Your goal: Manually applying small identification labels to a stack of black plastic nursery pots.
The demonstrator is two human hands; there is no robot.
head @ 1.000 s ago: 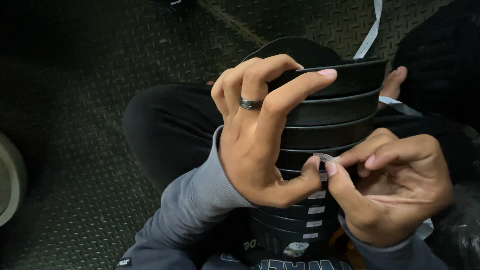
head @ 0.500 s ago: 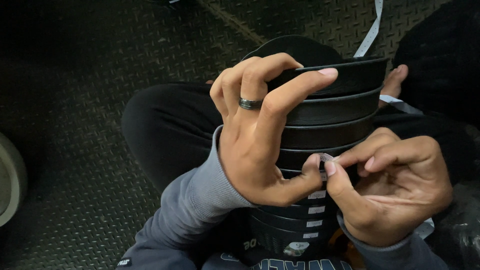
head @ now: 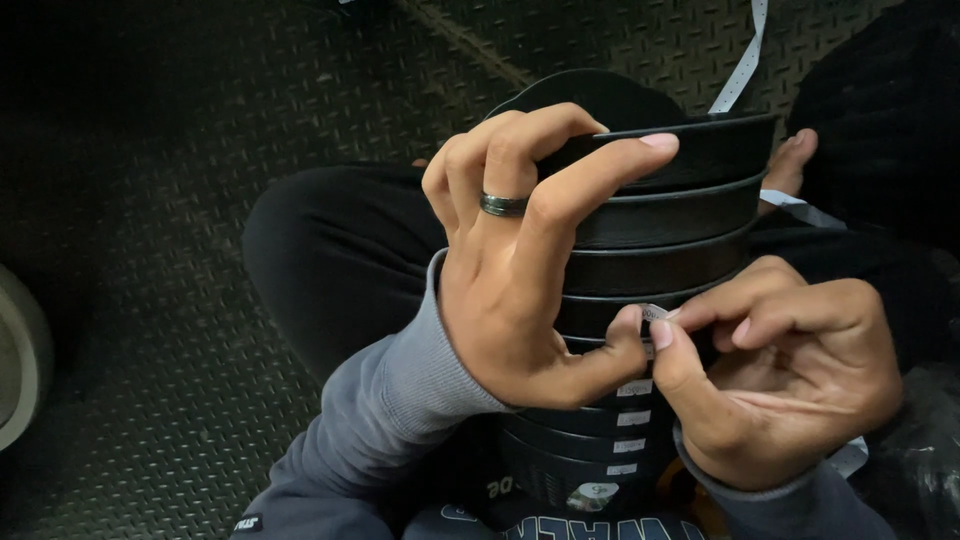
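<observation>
A stack of several black plastic bowls (head: 668, 215) lies tilted across my lap, rims pointing up and right. My left hand (head: 520, 270), with a dark ring on one finger, wraps over the side of the stack, its thumb pressed on a bowl rim. My right hand (head: 790, 385) pinches a small white sticker (head: 652, 316) at that same rim, thumb and forefinger meeting my left thumb. Lower bowls each carry a small white label (head: 634, 388) in a row down the stack.
A dark diamond-plate metal floor (head: 190, 200) lies all around. A white paper strip (head: 742, 55) trails at the top right. A pale round object (head: 15, 365) sits at the left edge. My black-trousered leg (head: 330, 260) is folded under the stack, and a bare foot (head: 792, 165) shows beyond the bowls.
</observation>
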